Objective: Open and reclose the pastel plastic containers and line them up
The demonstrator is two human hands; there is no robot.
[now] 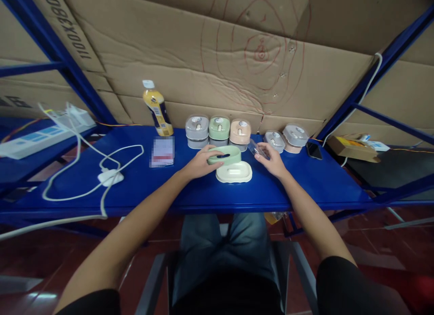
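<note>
My left hand (202,162) is closed on the left end of a pale green oval plastic piece (233,155) with an opening in its middle. It is held tilted just above the table, over the back edge of a cream oval base (233,172) with a wavy rim. In my right hand (270,159), a small clear plastic piece (255,147) is pinched between the fingers; its exact kind is unclear. Behind my hands stand stacked small boxes with clear lids: grey (197,130), green (219,128) and peach (240,132).
More boxes, grey (275,140) and stacked (295,136), stand right of the row, beside a phone (314,150). Leftward are a yellow bottle (158,109), a blurred-out flat item (162,151), a white charger (110,177) with looped cable and a power strip (47,133). Cardboard walls the blue table (190,193).
</note>
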